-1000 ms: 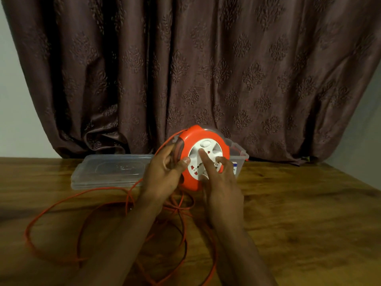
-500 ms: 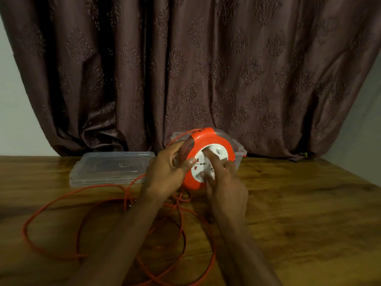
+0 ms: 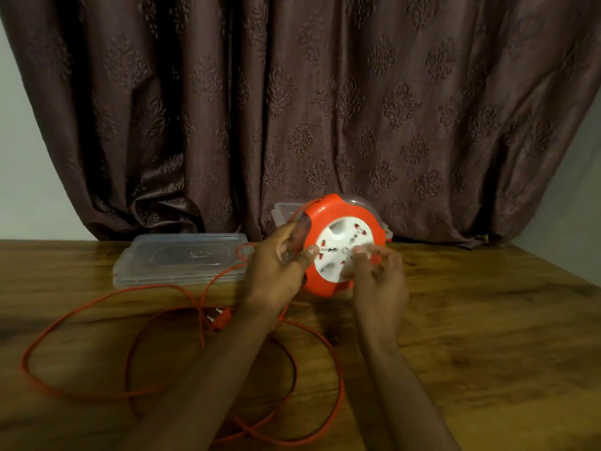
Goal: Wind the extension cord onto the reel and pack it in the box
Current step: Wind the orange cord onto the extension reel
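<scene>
An orange reel [image 3: 328, 216] with a white socket face [image 3: 341, 245] stands on edge just above the wooden table [image 3: 487, 320]. My left hand [image 3: 276, 268] grips its left rim. My right hand [image 3: 377, 281] has its fingers closed on the lower right of the white face. The orange cord [image 3: 97, 395] lies in loose loops on the table in front of me, running up under my left hand to the reel. The orange plug [image 3: 222, 319] rests among the loops. A clear plastic box [image 3: 286, 211] stands behind the reel, mostly hidden.
The clear box lid [image 3: 182, 255] lies flat on the table to the left of the reel. A brown patterned curtain [image 3: 309, 109] hangs right behind the table's far edge. Bare wood shows on the right side.
The white face has turned under my right hand's fingers, which moved from its centre to its lower right. The cord loops on the table have shifted slightly. My left hand keeps its grip.
</scene>
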